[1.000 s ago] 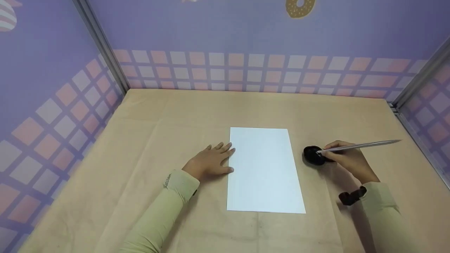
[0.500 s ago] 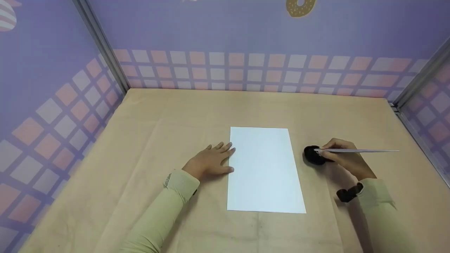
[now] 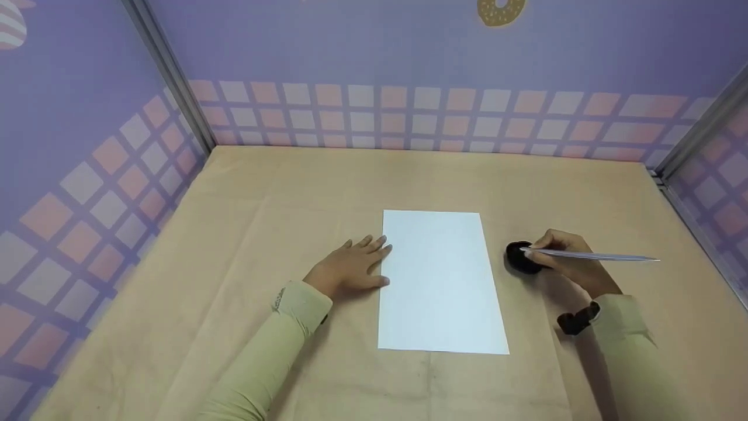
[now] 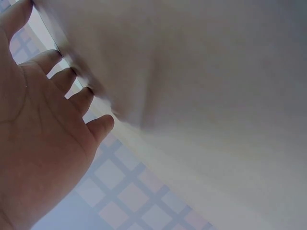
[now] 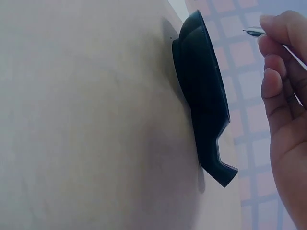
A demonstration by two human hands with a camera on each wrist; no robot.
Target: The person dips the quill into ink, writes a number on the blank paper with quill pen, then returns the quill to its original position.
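Observation:
Fingers spread, my left hand point(image 3: 352, 266) rests on the table with its fingertips on the left edge of a blank white sheet of paper point(image 3: 441, 286). In the left wrist view the same hand point(image 4: 43, 124) shows its palm and straight fingers. My right hand point(image 3: 575, 263) pinches a slender pale dip pen point(image 3: 608, 256) near its tip, the tapered shaft pointing right. Below the pen tip sits a small black dish point(image 3: 522, 258) with a short handle. From the right wrist view, the pen's metallic tip point(image 5: 254, 31) is apart from the dish's rim.
A beige cloth point(image 3: 280, 193) covers the table. Purple walls point(image 3: 350, 52) with pink and white squares enclose the back and sides, joined by metal corner posts point(image 3: 169, 76). A black band point(image 3: 577, 319) is at the right wrist.
The pen's rear end has swung down toward me while its tip stays over the black dish. My right hand has shifted slightly; the left hand and paper stay put.

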